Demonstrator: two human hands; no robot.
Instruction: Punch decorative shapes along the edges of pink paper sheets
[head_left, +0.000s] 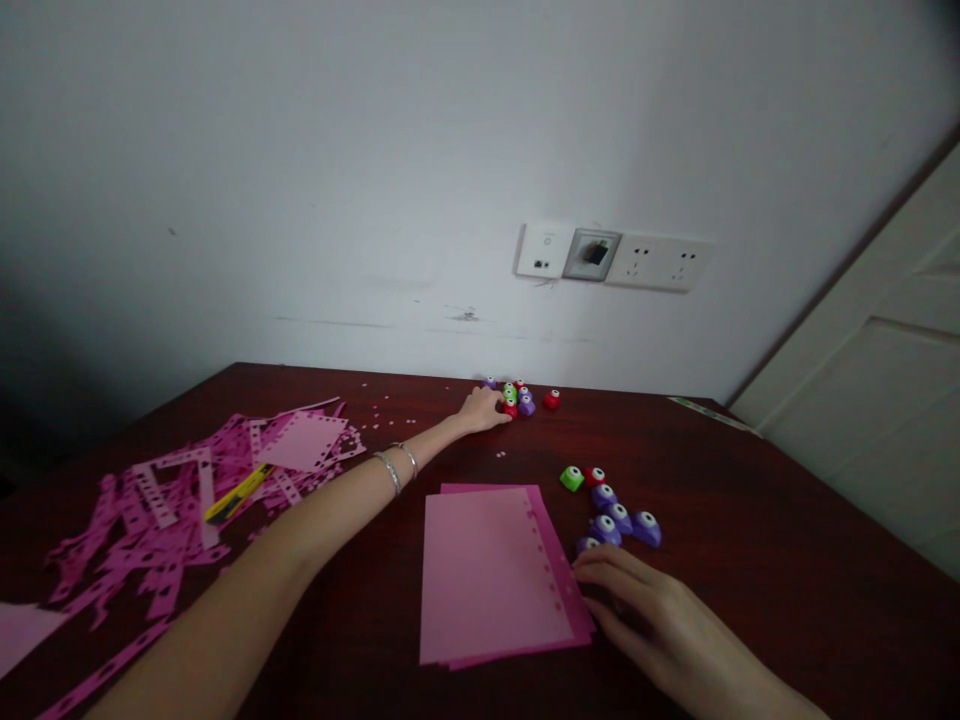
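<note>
My left hand (484, 409) stretches to the far edge of the dark red table (750, 520) and closes on a red paper punch (510, 407) in a small cluster of purple, green and red punches (523, 396). My right hand (660, 625) lies flat with fingers apart beside a stack of pink paper sheets (495, 575), its fingertips at the punched right edge. A nearer group of purple punches (619, 520), with a green one (572, 478) and a red one (595, 476), sits just beyond that hand.
A heap of pink paper strips and scraps (165, 500) covers the table's left side, with a yellow utility knife (238, 494) lying on it. Small punched bits dot the far table. Wall sockets (611, 257) are above; a white door (877, 400) stands at right.
</note>
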